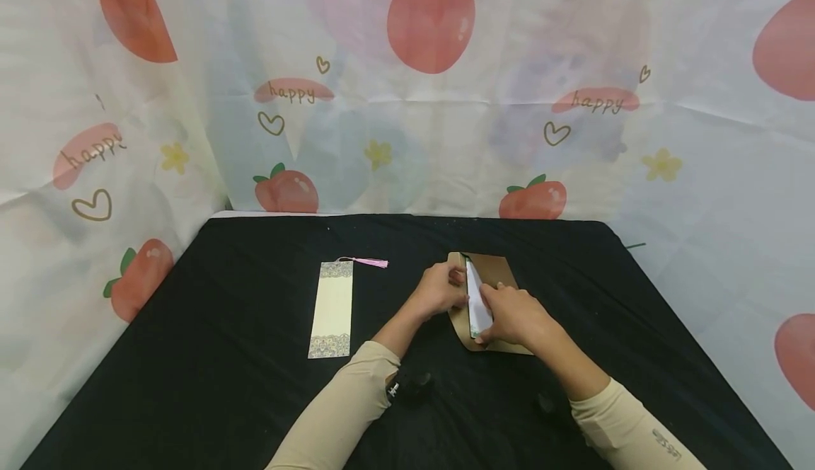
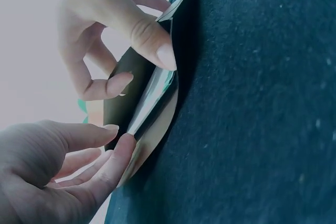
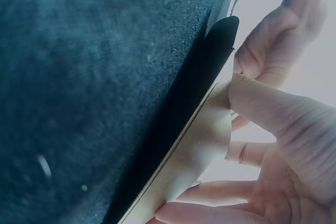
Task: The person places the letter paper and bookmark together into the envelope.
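A brown kraft-paper envelope [image 1: 499, 266] lies right of the table's middle, its mouth gaping. A slim white card [image 1: 477, 314] with greenish edging shows in the opening; the rest is hidden inside. My left hand [image 1: 439, 289] is at the envelope's left side. In the left wrist view its thumb and index fingertips pinch at the end of the white card [image 2: 149, 103]. My right hand [image 1: 512, 314] reaches across the mouth. Its thumb and bent fingers grip the envelope [image 3: 191, 163], which hides some fingertips in the right wrist view.
A pale yellow bookmark [image 1: 332, 307] with lacy printed ends and a pink tassel [image 1: 371, 262] lies left of my hands. Black cloth [image 1: 223, 328] covers the table. Behind it hangs a pale curtain [image 1: 439, 144] printed with peaches.
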`<state>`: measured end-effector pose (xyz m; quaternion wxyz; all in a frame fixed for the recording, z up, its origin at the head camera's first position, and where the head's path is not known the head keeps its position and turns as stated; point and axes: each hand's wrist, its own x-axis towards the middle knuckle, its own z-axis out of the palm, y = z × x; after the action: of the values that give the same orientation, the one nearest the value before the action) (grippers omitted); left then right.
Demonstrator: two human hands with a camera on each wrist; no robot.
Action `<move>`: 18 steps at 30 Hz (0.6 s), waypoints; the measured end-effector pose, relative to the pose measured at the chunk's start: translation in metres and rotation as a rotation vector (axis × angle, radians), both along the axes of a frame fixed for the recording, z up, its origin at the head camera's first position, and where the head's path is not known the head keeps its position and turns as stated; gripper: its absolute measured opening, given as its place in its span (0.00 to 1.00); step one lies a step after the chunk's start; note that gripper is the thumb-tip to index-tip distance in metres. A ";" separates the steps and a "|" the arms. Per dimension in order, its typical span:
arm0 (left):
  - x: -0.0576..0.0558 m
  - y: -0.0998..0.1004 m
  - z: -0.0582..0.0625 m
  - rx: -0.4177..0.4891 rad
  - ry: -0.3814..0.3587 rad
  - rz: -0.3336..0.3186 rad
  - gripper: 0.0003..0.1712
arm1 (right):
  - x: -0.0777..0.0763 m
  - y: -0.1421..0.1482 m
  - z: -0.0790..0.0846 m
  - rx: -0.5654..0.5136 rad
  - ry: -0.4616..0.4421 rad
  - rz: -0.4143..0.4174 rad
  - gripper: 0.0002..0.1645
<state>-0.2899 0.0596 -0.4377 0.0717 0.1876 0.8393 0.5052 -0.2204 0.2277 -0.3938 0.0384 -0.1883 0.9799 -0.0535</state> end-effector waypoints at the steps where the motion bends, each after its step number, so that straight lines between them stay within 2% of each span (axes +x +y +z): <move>1: 0.000 -0.001 0.002 -0.003 0.006 -0.003 0.31 | 0.000 0.000 0.000 0.000 0.000 -0.001 0.42; 8: -0.002 -0.015 0.004 -0.003 0.022 -0.001 0.31 | -0.002 0.003 -0.002 0.001 -0.006 -0.018 0.41; 14: -0.002 -0.035 0.008 0.087 -0.069 -0.016 0.29 | -0.004 0.002 -0.004 -0.002 -0.017 -0.021 0.39; 18: -0.001 -0.050 0.013 0.084 -0.096 -0.003 0.28 | -0.004 0.000 -0.005 -0.003 -0.024 -0.024 0.39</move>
<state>-0.2909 0.0091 -0.4250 0.1048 0.1671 0.8127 0.5483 -0.2242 0.2279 -0.3985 0.0493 -0.1760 0.9815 -0.0577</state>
